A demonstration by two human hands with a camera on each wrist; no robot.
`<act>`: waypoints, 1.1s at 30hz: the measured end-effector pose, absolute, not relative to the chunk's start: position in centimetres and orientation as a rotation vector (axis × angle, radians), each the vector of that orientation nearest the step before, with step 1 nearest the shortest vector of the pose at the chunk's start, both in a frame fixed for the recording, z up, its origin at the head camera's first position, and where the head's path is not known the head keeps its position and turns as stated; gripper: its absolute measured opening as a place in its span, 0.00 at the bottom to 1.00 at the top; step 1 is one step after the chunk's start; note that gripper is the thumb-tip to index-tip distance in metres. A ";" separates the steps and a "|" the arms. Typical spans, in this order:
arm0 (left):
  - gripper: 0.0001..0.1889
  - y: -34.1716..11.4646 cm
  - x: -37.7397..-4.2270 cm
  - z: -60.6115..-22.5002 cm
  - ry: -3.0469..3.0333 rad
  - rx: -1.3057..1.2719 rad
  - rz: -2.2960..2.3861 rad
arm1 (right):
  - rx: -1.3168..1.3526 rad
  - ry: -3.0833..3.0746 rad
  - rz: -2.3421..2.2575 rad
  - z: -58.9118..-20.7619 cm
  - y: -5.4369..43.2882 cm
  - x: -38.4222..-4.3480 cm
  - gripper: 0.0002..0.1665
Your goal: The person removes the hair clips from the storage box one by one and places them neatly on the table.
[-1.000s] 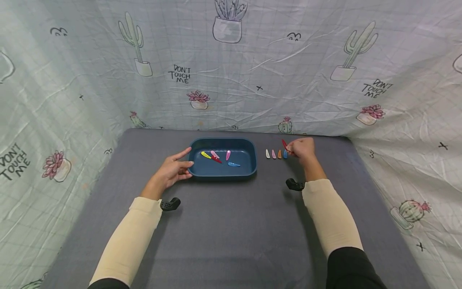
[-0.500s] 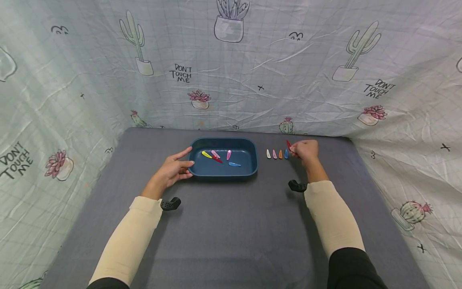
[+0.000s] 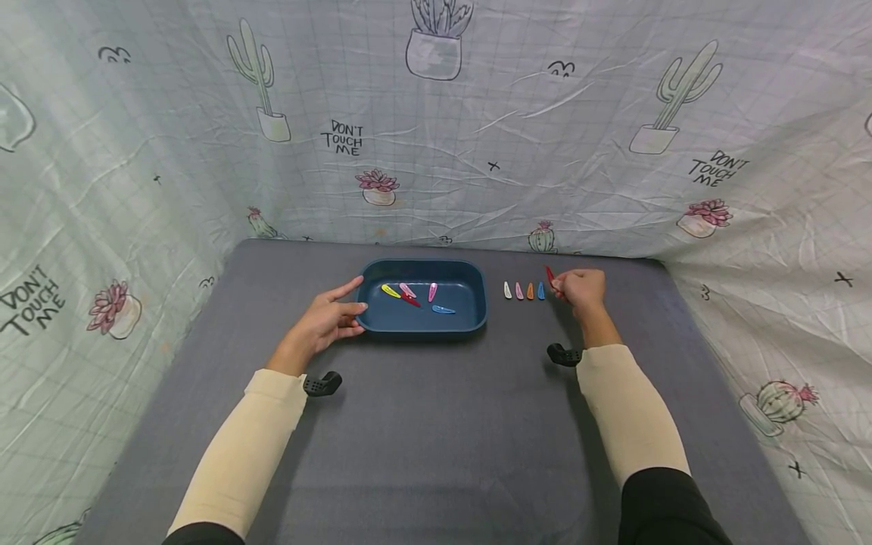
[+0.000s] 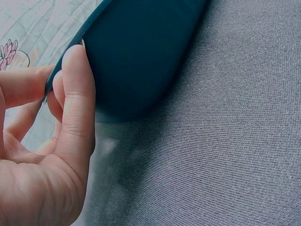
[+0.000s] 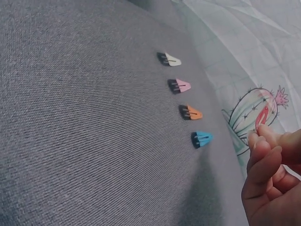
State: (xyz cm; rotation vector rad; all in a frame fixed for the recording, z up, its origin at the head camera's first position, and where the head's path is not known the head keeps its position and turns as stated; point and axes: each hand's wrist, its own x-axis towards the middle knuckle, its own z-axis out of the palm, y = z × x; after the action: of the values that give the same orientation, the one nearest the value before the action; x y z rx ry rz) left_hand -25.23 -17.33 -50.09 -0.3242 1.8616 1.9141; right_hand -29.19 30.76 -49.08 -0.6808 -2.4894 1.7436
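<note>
At the left end of a dark blue tray (image 3: 421, 333), my left hand (image 3: 322, 324) grips the rim, with the thumb (image 4: 77, 89) against the outer wall in the left wrist view. Inside the tray lie a yellow hair clip (image 3: 390, 291), a red one, a blue one (image 3: 443, 309) and two pink ones. My right hand (image 3: 580, 290) pinches a red hair clip (image 5: 262, 117) upright between thumb and finger, above the table. Left of that hand stretches a row of clips: white (image 5: 172, 60), pink (image 5: 182, 85), orange (image 5: 193, 113) and blue (image 5: 203, 138).
A grey cloth (image 3: 422, 424) covers the table. Behind and at both sides hangs a pale curtain (image 3: 443, 151) printed with cacti. A black wrist camera (image 3: 322, 384) sits on the left wrist, another (image 3: 564, 355) on the right.
My right hand has moved a little right and towards me with the red hair clip, uncovering the blue clip in the row. My left hand stays on the tray.
</note>
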 end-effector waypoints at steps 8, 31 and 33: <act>0.38 -17.3 -25.5 -50.3 1.868 -0.326 1.909 | -0.652 -2.453 1.732 -49.9 30.8 -29.4 0.09; 0.38 -17.2 -25.4 -50.2 1.872 -0.345 1.903 | -0.705 -2.399 1.729 -51.0 30.9 -29.3 0.10; 0.38 -17.2 -25.4 -50.2 1.871 -0.354 1.906 | -0.711 -2.394 1.742 -51.1 31.0 -29.3 0.09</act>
State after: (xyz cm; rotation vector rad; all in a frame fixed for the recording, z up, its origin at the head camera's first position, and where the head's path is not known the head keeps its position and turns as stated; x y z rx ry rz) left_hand -25.43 -17.23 -50.18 -0.3536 1.8715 1.9062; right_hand -29.33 30.97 -51.07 -0.7109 -2.3937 1.7423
